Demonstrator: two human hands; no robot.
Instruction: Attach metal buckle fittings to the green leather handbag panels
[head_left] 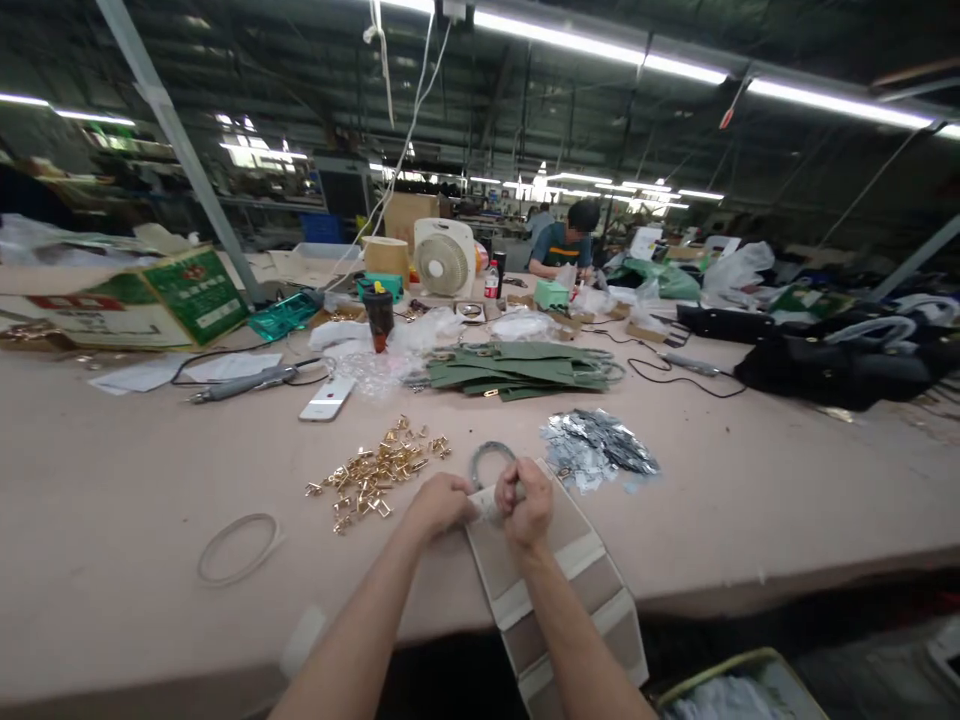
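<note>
A beige panel with pale cross strips point(514, 600) lies at the table's front edge, its lower end hanging over. A grey cord loop point(480, 455) shows at the panel's top. My left hand point(442, 503) pinches the panel's upper left corner. Closed in a fist, my right hand point(531, 505) presses down on the panel's top edge; what is inside it is mostly hidden. Left of the hands lies a scattered heap of gold-coloured metal fittings point(382, 465). To the right is a pile of small silvery plates point(600, 447).
Green strap-like pieces point(525, 368) are stacked behind the hands. A white phone point(327, 398), a grey corded tool point(244, 384) and a pale ring of cord point(238, 550) lie leftward. A fan point(444, 258) stands farther back. A person point(562, 245) sits across the table.
</note>
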